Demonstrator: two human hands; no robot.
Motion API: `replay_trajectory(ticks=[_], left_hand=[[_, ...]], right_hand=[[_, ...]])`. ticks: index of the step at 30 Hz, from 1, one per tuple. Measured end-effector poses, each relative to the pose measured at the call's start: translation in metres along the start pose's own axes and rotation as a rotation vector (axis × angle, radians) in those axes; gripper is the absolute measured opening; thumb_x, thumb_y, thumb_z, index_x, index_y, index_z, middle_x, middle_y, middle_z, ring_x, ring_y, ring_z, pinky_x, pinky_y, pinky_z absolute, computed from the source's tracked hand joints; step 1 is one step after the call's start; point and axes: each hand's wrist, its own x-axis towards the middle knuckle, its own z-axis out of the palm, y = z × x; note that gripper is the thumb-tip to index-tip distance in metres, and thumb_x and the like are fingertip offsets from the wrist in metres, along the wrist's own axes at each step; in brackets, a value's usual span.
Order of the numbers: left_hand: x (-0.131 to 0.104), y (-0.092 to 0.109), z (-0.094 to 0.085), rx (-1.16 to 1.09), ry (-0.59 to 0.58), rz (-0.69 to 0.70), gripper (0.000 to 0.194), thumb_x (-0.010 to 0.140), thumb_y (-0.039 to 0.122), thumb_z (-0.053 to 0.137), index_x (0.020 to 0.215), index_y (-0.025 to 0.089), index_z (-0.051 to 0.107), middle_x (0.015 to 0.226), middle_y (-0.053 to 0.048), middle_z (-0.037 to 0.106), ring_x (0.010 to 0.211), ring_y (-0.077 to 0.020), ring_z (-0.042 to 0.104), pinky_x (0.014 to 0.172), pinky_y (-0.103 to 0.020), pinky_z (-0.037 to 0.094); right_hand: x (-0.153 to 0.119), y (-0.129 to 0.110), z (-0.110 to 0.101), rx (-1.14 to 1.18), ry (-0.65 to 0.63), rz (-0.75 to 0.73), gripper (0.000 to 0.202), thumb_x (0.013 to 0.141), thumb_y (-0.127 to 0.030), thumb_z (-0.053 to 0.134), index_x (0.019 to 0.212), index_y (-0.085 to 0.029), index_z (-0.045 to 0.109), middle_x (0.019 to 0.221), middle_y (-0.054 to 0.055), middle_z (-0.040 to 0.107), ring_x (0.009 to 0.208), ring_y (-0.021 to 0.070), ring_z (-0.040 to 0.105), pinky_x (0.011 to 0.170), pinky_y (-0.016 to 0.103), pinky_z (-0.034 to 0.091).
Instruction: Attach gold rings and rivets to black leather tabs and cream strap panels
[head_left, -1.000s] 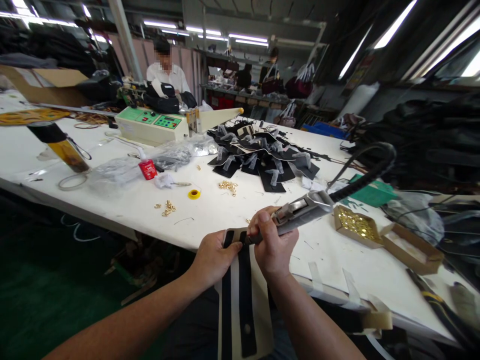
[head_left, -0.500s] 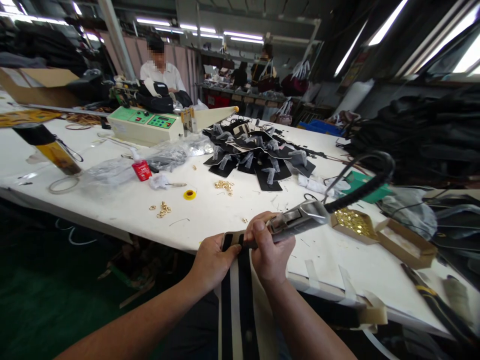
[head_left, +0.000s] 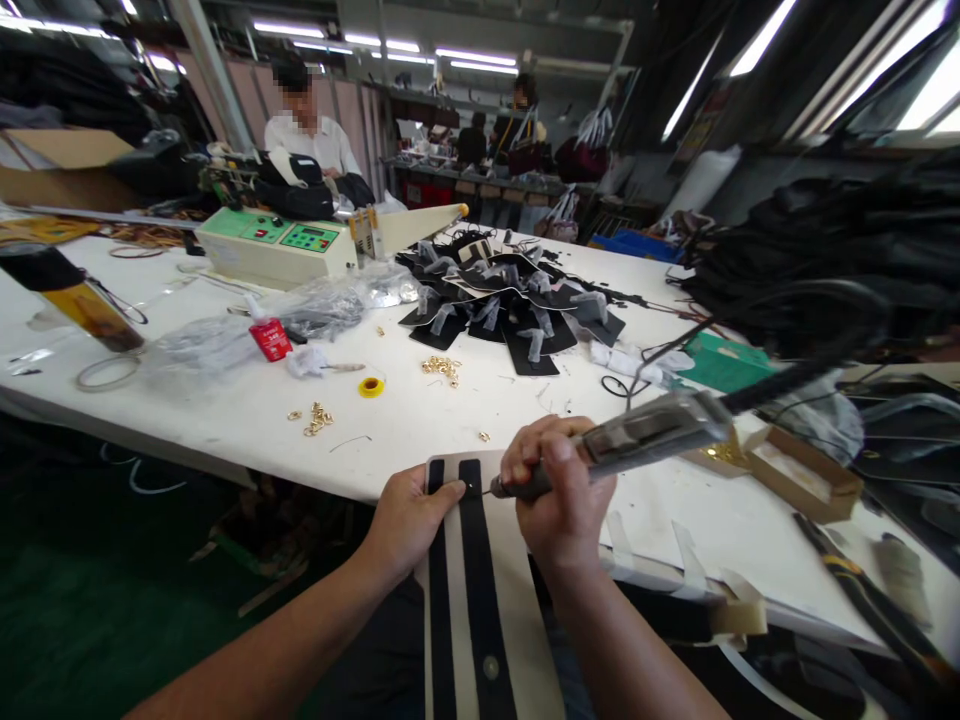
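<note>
Beyond your left hand (head_left: 409, 515), to its left, gold rings (head_left: 319, 420) lie on the table (head_left: 247, 415). Its fingers pinch the striped panel (head_left: 514, 575) near its top end. Just right of them, the thin tip (head_left: 487, 491) of the corded tool (head_left: 656, 438) meets or nears a dark strip (head_left: 478, 555); contact is unclear. Your right hand's (head_left: 566, 490) fingers wrap that tool. You seem to be working this spot; the next move calls for steady aim.

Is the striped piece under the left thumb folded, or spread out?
Spread out, as far as visible: the striped piece shows two dark stripes running lengthwise, without a fold. Its lower end is unseen.
</note>
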Motion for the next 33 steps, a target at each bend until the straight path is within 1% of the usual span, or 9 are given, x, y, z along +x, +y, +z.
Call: replay_trajectory(ticks=[3, 6, 9, 11, 17, 21, 25, 29, 33], left_hand=[[0.001, -0.003, -0.008, -0.053, 0.016, -0.044, 0.028, 0.08, 0.042, 0.08, 0.092, 0.017, 0.078, 0.084, -0.007, 0.082, 0.069, -0.0229, 0.075, 0.068, -0.034, 0.059], [-0.001, -0.002, -0.014, -0.091, 0.019, -0.05, 0.032, 0.08, 0.044, 0.082, 0.096, 0.017, 0.078, 0.092, -0.009, 0.084, 0.073, -0.0228, 0.077, 0.071, -0.034, 0.061], [-0.006, 0.0, -0.018, -0.152, 0.011, -0.061, 0.036, 0.078, 0.044, 0.085, 0.1, 0.016, 0.078, 0.096, -0.009, 0.084, 0.079, -0.0234, 0.078, 0.075, -0.034, 0.063], [-0.01, 0.002, -0.021, -0.194, 0.008, -0.086, 0.04, 0.077, 0.044, 0.087, 0.103, 0.016, 0.078, 0.096, -0.009, 0.084, 0.082, -0.0243, 0.079, 0.077, -0.034, 0.063], [-0.016, -0.004, -0.039, -0.258, 0.007, -0.216, 0.05, 0.075, 0.048, 0.09, 0.11, 0.014, 0.076, 0.092, -0.009, 0.084, 0.078, -0.0264, 0.08, 0.079, -0.039, 0.065], [-0.017, -0.011, -0.047, -0.27, -0.033, -0.28, 0.05, 0.075, 0.048, 0.09, 0.11, 0.014, 0.076, 0.09, -0.009, 0.084, 0.075, -0.0259, 0.08, 0.075, -0.038, 0.065], [-0.015, -0.011, -0.049, -0.254, -0.067, -0.299, 0.046, 0.074, 0.043, 0.092, 0.105, 0.014, 0.076, 0.087, -0.008, 0.084, 0.075, -0.0255, 0.08, 0.073, -0.036, 0.065], [-0.012, -0.007, -0.051, -0.265, -0.06, -0.29, 0.049, 0.072, 0.041, 0.093, 0.108, 0.014, 0.075, 0.088, -0.009, 0.083, 0.076, -0.0263, 0.08, 0.072, -0.037, 0.065], [-0.013, -0.004, -0.054, -0.264, -0.062, -0.262, 0.047, 0.074, 0.041, 0.092, 0.108, 0.014, 0.076, 0.089, -0.01, 0.083, 0.078, -0.0263, 0.08, 0.072, -0.036, 0.065]], right_hand=[[0.025, -0.016, -0.018, -0.143, 0.027, 0.034, 0.033, 0.092, -0.05, 0.07, 0.08, -0.023, 0.054, 0.062, -0.005, 0.054, 0.05, 0.0125, 0.051, 0.048, 0.026, 0.042], [0.063, -0.009, -0.054, -0.645, -0.027, 0.202, 0.04, 0.088, -0.06, 0.071, 0.088, -0.02, 0.063, 0.063, -0.001, 0.059, 0.053, 0.0156, 0.054, 0.05, 0.029, 0.04], [0.092, 0.019, -0.092, -1.24, -0.215, 0.27, 0.042, 0.086, -0.061, 0.071, 0.091, -0.02, 0.068, 0.07, 0.002, 0.064, 0.061, 0.0179, 0.055, 0.055, 0.03, 0.035], [0.099, 0.043, -0.113, -1.499, -0.355, 0.269, 0.036, 0.089, -0.056, 0.069, 0.099, -0.021, 0.071, 0.086, 0.005, 0.07, 0.071, 0.0193, 0.058, 0.059, 0.031, 0.033], [0.088, 0.09, -0.151, -1.73, -0.555, 0.292, 0.033, 0.094, -0.047, 0.067, 0.118, -0.025, 0.073, 0.113, 0.009, 0.072, 0.095, 0.0247, 0.065, 0.071, 0.032, 0.04], [0.077, 0.09, -0.148, -1.721, -0.542, 0.173, 0.039, 0.093, -0.039, 0.072, 0.128, -0.021, 0.071, 0.126, 0.014, 0.069, 0.117, 0.0316, 0.06, 0.093, 0.039, 0.046], [0.056, 0.091, -0.115, -1.48, -0.61, -0.029, 0.032, 0.101, -0.035, 0.061, 0.129, -0.022, 0.071, 0.127, 0.011, 0.069, 0.113, 0.0258, 0.063, 0.094, 0.035, 0.049], [0.045, 0.11, -0.079, -1.475, -0.721, 0.175, 0.026, 0.104, -0.034, 0.054, 0.118, -0.022, 0.073, 0.117, 0.009, 0.07, 0.092, 0.0211, 0.067, 0.076, 0.031, 0.046], [0.048, 0.129, -0.07, -1.489, -0.692, 0.258, 0.028, 0.103, -0.03, 0.051, 0.099, -0.018, 0.076, 0.11, 0.012, 0.07, 0.09, 0.0225, 0.067, 0.07, 0.031, 0.041]])
